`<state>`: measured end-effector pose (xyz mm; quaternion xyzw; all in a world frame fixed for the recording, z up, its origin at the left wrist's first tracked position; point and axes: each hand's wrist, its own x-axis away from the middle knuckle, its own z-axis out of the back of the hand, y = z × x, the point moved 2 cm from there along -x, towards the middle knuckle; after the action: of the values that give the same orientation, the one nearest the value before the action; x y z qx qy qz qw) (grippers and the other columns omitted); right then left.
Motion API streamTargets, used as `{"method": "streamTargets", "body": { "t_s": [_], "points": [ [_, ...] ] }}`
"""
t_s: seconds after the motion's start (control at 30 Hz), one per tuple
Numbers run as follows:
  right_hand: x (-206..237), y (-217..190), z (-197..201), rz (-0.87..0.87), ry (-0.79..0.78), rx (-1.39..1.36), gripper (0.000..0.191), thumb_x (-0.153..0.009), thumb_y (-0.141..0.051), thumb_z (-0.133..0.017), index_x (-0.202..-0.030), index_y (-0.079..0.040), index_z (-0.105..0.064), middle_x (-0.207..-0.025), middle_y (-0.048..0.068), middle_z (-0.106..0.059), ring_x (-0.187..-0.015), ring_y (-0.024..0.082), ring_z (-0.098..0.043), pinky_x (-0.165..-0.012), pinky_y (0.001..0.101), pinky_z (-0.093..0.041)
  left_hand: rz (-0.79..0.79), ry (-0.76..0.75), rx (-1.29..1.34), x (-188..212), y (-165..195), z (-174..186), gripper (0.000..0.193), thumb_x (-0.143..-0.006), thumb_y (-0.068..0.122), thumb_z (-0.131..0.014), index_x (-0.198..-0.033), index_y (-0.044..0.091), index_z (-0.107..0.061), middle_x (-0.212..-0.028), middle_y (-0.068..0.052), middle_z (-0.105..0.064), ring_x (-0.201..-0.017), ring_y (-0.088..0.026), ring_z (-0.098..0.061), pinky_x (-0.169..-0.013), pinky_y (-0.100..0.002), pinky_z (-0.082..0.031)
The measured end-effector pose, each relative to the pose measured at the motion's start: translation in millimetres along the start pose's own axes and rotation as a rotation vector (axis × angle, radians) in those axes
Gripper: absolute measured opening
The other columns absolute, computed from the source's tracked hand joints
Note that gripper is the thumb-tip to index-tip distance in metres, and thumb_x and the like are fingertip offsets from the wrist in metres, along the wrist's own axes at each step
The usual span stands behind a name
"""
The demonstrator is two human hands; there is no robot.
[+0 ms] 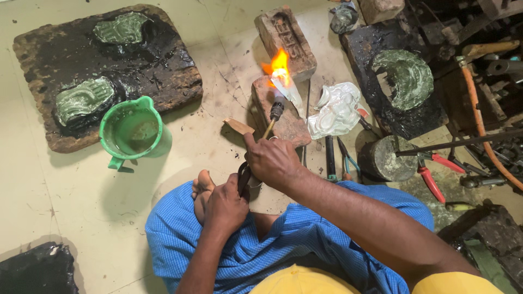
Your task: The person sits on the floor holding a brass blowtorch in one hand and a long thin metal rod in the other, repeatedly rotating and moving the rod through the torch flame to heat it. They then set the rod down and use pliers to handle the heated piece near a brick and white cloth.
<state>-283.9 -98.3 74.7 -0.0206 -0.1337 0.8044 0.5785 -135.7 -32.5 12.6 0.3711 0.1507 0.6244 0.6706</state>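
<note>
Brass torch at frame centre, long axis pointing up, flame on brick.
Right hand grips torch; left hand closed around dark pliers below.

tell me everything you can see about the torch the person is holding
The torch is a slim brass-coloured tube with a dark nozzle, gripped in the right hand and angled away over a brick. It is lit: an orange-yellow flame plays on a pale metal piece. The left hand holds dark pliers beside it.
</note>
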Motion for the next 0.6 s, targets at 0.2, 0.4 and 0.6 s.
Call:
{"method": "streamTargets", "body": {
  "t_s": [0.2,0.4,0.6],
  "points": [
    [-2,3,-2,0.047,-0.038,0.012,0.023,-0.095,-0.019,-0.057,-0.108,-0.003,-0.048,-0.061,0.012,-0.066,-0.058,0.034,-0.069,-0.049,0.0481,-0.052,0.019,-0.010,-0.013,0,-3,-1,0.025,-0.090,0.025,-0.065,-0.105,0.007,-0.056,-0.088,-0.022,-0.072,-0.086,-0.047,-0.068,-0.074,-0.058,-0.050],
    [0,1,4,0.056,-0.025,0.008,0.024,-0.096,-0.022,-0.059,-0.107,-0.004,-0.047,-0.063,0.012,-0.066,-0.059,0.034,-0.070,-0.050,0.0476,-0.052,-0.001,0.005,0.000,-1,-9,-7,0.025,-0.089,0.024,-0.065,-0.105,0.007,-0.057,-0.088,-0.023,-0.072,-0.087,-0.048,-0.068,-0.075,-0.058,-0.051],
    [20,9,15,0.046,0.281,-0.058,0.053,-0.092,-0.047,-0.064,-0.124,-0.006,-0.055,-0.078,0.018,-0.069,-0.066,0.037,-0.070,-0.053,0.0471,-0.054,0.016,-0.010,-0.024,-1,-12,-7,0.034,-0.083,0.022,-0.067,-0.115,0.013,-0.062,-0.086,-0.023,-0.073,-0.084,-0.047,-0.070,-0.077,-0.057,-0.051]
  ]
}}
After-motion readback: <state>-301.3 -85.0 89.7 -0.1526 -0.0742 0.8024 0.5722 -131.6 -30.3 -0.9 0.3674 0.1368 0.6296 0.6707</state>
